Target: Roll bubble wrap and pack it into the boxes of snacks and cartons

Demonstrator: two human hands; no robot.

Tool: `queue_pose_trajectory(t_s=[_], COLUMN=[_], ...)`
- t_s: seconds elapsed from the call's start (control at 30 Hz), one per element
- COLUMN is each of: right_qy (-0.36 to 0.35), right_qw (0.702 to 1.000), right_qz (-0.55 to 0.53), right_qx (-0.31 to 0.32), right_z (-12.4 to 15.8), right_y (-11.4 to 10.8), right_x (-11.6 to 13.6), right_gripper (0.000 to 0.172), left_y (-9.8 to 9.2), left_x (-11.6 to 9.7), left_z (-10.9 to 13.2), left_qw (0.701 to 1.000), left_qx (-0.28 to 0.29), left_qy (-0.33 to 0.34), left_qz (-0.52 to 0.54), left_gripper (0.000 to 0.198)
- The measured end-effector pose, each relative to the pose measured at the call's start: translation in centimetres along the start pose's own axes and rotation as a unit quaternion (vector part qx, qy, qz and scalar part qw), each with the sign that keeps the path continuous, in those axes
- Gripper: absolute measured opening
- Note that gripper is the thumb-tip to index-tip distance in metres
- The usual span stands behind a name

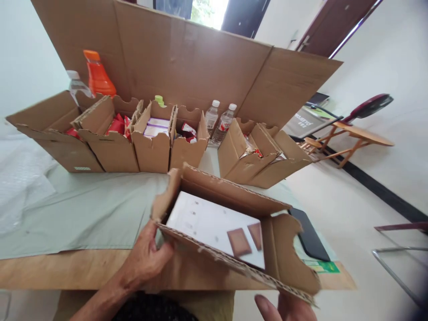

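An open cardboard box (230, 188) is held tilted above the near edge of the table, its inside facing me. In it lies a white carton (210, 225) printed with brown biscuit-like squares. My left hand (147, 256) grips the box's left end, thumb along the near side and the other fingers partly hidden behind it. At the lower right corner my right hand (289, 307) supports the box from below. Its thumb shows, while the remaining fingers are mostly out of view under the cardboard.
Several cardboard bins (152, 154) with packets stand in a row at the back, and more bins (249, 167) at right. Bottles, including an orange bottle (99, 80), stand behind them before a tall cardboard panel (194, 58). A black phone (309, 234) lies right; bubble wrap (23, 178) left.
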State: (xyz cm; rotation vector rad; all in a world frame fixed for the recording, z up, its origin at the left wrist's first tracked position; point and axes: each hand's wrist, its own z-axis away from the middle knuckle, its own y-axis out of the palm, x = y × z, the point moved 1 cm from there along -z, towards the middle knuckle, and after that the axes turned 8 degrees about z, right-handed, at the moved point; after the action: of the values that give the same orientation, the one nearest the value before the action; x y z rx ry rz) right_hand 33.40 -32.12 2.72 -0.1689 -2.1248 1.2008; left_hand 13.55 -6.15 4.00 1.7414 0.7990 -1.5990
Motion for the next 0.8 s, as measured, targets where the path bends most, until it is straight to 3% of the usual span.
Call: queue_pose_trajectory(t_s=[0.17,0.27,0.33,0.47,0.57,0.67,0.8], right_qy=[-0.135,-0.188,-0.211,-0.208,-0.232,-0.311,-0.429], right_qw=[0.986,0.972,0.968,0.976,0.972,0.947,0.867], right_qz=[-0.091,-0.109,-0.083,-0.055,-0.022,0.049,0.150], right_qx=[0.047,0.094,0.105,0.031,0.000,0.057,0.204], right_z=[-10.0,-13.0,-13.8,-15.9,-19.5,-23.7,-27.4], right_y=[3.6,5.7,5.8,1.9,-1.4,-1.6,1.6], right_x=[7.0,9.1,9.0,8.8,11.7,16.0,19.9], right_gripper=[0.067,0.063,0.064,0.056,0.046,0.036,0.045], left_y=[-6.0,-9.1,-10.3,-10.7,-10.2,-9.8,-9.4], left_x=[-0.4,0.1,1.0,2.9,3.6,3.8,4.5], left_z=[-1.8,-3.1,-3.7,-4.1,-4.0,-3.7,-3.2], left_qw=[0.987,0.977,0.977,0.983,0.984,0.986,0.985], left_qx=[-0.158,-0.208,-0.206,-0.173,-0.171,-0.163,-0.164], left_qy=[0.014,0.020,0.015,0.001,0.008,0.028,0.037], left_qz=[-0.014,-0.038,-0.060,-0.067,-0.041,-0.027,-0.036], left_gripper=[0.057,0.053,0.050,0.046,0.047,0.055,0.065])
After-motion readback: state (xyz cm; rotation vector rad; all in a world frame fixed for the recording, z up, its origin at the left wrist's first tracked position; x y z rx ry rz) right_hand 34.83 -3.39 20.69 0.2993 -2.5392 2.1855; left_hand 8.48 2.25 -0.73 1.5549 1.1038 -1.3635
